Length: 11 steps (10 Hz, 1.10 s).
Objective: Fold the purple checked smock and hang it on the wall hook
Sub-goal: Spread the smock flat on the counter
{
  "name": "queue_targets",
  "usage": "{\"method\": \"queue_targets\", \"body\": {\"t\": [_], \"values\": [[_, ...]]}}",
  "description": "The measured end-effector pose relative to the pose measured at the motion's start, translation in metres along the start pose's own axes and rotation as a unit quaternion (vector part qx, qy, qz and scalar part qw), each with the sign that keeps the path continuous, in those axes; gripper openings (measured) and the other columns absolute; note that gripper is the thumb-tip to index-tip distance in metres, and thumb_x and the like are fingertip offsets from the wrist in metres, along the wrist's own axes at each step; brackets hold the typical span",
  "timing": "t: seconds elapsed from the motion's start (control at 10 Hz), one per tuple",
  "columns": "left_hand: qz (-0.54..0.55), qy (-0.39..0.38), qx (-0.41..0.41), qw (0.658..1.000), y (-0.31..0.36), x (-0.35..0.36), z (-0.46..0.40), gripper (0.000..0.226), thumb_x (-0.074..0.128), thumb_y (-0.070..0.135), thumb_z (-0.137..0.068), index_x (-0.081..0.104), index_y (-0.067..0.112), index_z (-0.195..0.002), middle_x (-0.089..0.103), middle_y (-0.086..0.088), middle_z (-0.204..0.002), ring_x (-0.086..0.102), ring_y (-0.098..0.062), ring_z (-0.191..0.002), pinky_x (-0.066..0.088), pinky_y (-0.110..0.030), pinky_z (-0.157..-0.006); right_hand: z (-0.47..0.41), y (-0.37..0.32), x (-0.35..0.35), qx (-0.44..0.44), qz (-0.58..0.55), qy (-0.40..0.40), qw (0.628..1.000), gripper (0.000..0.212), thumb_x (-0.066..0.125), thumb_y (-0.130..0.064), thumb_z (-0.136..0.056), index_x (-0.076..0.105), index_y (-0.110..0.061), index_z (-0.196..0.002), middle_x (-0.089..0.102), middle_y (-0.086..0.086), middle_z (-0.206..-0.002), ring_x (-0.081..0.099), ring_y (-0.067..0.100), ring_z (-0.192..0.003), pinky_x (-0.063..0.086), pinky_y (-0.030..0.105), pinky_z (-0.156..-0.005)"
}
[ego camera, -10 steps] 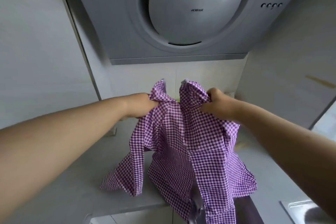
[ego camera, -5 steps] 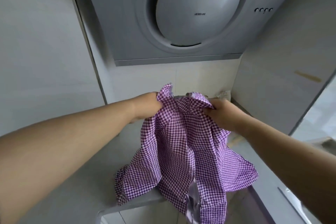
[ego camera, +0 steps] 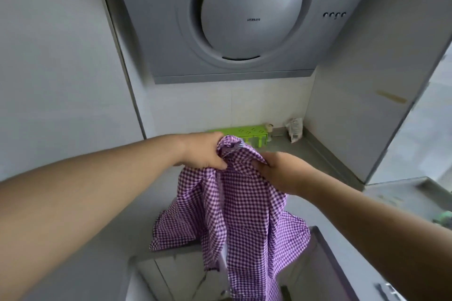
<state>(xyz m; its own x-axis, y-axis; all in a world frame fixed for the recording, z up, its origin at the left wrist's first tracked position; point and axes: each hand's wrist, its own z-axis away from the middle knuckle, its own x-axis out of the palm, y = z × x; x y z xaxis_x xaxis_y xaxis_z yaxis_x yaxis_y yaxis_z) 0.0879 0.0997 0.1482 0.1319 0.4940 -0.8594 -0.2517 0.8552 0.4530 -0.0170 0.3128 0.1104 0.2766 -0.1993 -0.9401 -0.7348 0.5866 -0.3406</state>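
The purple checked smock (ego camera: 234, 215) hangs in front of me over the grey counter (ego camera: 102, 239), its lower part draping past the counter's front edge. My left hand (ego camera: 203, 150) grips the top of the cloth on the left side. My right hand (ego camera: 276, 171) grips the top just to the right, fingers curled into the fabric. The two hands are close together, with the upper edge bunched between them. No wall hook shows in this view.
A grey range hood (ego camera: 239, 22) fills the wall above. A green perforated rack (ego camera: 244, 133) stands at the back of the counter, with a small white packet (ego camera: 295, 129) in the corner. White cabinet panels flank both sides. A steel sink edge (ego camera: 384, 291) lies at lower right.
My hands have come closer together and lower, bringing the two top parts of the smock against each other. The view has dropped, revealing the green rack behind.
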Motion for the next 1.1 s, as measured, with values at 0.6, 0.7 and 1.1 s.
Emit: {"method": "queue_targets", "body": {"t": [0.6, 0.7, 1.1], "values": [[0.039, 0.558, -0.098, 0.823, 0.027, 0.071, 0.12, 0.016, 0.05, 0.027, -0.102, 0.061, 0.015, -0.101, 0.063, -0.007, -0.098, 0.058, -0.029, -0.087, 0.045, -0.039, -0.075, 0.073, 0.059, -0.052, -0.019, -0.163, 0.382, 0.91, 0.024, 0.049, -0.021, -0.096, 0.054, -0.012, -0.075, 0.053, 0.011, -0.083, 0.048, 0.028, -0.074, 0.038, 0.031, -0.069], [-0.135, 0.438, 0.047, 0.888, 0.031, 0.095, 0.127, 0.026, 0.044, 0.025, -0.092, 0.067, 0.013, -0.094, 0.07, -0.013, -0.102, 0.066, -0.033, -0.096, 0.054, -0.042, -0.083, 0.099, 0.049, -0.024, -0.21, -0.069, 0.49, 0.843, 0.012, 0.053, -0.005, -0.079, 0.063, -0.012, -0.078, 0.057, 0.01, -0.091, 0.056, 0.029, -0.081, 0.042, 0.033, -0.069], [-0.064, 0.181, -0.202, 0.96, 0.028, 0.143, 0.123, 0.022, 0.05, 0.005, -0.096, 0.052, 0.025, -0.086, 0.066, -0.006, -0.095, 0.057, -0.025, -0.085, 0.042, -0.035, -0.07, 0.113, 0.116, 0.032, 0.047, 0.026, 0.095, 0.994, 0.022, 0.047, -0.025, -0.101, 0.065, -0.012, -0.102, 0.071, 0.017, -0.102, 0.065, 0.037, -0.09, 0.047, 0.034, -0.071]]}}
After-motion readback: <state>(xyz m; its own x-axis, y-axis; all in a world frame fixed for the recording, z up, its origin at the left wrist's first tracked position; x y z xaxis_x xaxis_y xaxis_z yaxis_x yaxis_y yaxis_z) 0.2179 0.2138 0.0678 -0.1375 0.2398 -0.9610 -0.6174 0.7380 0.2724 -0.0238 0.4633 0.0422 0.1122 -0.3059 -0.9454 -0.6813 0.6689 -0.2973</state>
